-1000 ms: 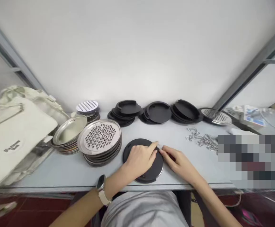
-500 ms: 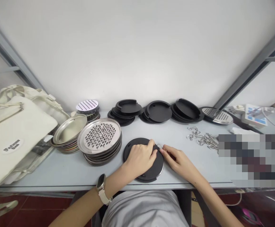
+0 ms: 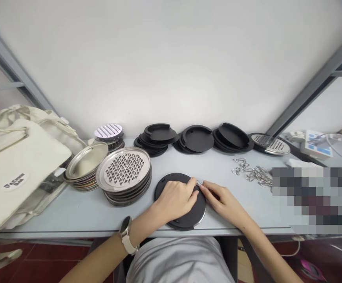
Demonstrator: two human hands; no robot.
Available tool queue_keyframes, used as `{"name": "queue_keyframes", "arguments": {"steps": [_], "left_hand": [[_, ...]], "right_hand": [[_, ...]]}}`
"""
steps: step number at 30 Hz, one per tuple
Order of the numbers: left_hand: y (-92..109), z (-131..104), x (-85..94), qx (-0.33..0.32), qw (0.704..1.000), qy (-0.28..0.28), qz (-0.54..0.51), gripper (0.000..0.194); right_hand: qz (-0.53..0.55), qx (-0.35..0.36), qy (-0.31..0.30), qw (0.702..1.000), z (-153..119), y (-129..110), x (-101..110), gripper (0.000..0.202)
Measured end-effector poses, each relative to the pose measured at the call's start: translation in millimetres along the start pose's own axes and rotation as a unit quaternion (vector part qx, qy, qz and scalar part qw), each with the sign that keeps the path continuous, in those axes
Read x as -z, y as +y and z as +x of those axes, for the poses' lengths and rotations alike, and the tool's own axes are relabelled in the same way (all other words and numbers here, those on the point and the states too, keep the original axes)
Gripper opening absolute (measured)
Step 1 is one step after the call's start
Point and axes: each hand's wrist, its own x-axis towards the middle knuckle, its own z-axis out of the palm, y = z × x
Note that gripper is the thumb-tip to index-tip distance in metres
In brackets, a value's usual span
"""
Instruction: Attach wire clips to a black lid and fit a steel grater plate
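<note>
A black round plate (image 3: pixel 185 214) with a shiny metal rim on its right side lies flat near the table's front edge. Across its top rests my left hand (image 3: pixel 176 198), its index finger and thumb closed at the plate's right edge. My right hand (image 3: pixel 219 198) pinches a small metal wire piece (image 3: pixel 198 182) against that same edge; the fingertips hide most of it. Right of the plate lies a loose pile of metal wire hooks (image 3: pixel 259 175). To the left stands a stack of metal grater discs (image 3: pixel 126 169).
Behind that stack are plain metal discs (image 3: pixel 88 159) and a lilac grater disc (image 3: pixel 108 131). Black plates (image 3: pixel 197 138) stand in several piles along the wall. A finished-looking grater (image 3: pixel 271 144) lies at the back right. Cream bags (image 3: pixel 20 157) crowd the left; a pixelated area covers the right.
The black plate has shifted slightly right and toward me, with my left hand moving a little the same way. My right hand stays almost where it was.
</note>
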Motion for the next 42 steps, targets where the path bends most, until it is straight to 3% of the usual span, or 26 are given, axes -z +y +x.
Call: {"name": "queue_keyframes", "arguments": {"steps": [10,42], "left_hand": [[2.0,-1.5,0.0,0.001,1.0,0.022,-0.011,0.03],[0.3,-0.2,0.2,0.001,1.0,-0.005,-0.021,0.034]], "right_hand": [[-0.015,0.003,0.007,1.0,-1.3,1.4,-1.4,0.025],[0.021,-0.009,0.006,1.0,-0.1,-1.2,-0.5,0.025]]}}
